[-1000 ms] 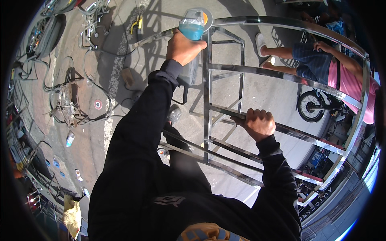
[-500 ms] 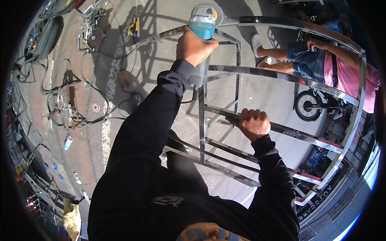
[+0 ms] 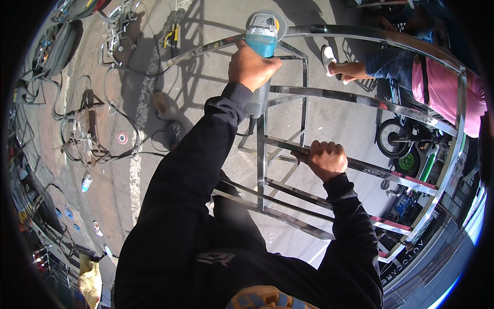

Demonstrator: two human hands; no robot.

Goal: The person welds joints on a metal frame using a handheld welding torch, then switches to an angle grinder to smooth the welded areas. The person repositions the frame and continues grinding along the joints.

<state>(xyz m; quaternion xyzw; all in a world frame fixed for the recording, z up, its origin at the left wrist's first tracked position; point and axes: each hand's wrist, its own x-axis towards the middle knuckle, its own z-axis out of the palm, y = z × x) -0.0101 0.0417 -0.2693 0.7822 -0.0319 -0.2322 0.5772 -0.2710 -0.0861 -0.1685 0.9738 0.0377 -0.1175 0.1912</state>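
Observation:
My left hand is wrapped round the body of a teal and grey angle grinder. The disc at its far end lies by the far rail of a shiny metal tube frame; I cannot tell whether they touch. The grinder's grey rear end hangs over the near side of the frame. To the right and nearer to me, my right hand is closed round a crossbar of the same frame. The palm side of each hand is hidden.
A person in a pink top stands beyond the frame at right, near a motorcycle. Cables trail over the ground at left, near a yellow-handled tool and a plastic bottle.
My left hand and the grinder have shifted slightly nearer and to the right. My right hand keeps its grip on the crossbar. The other person has moved, uncovering more around the motorcycle.

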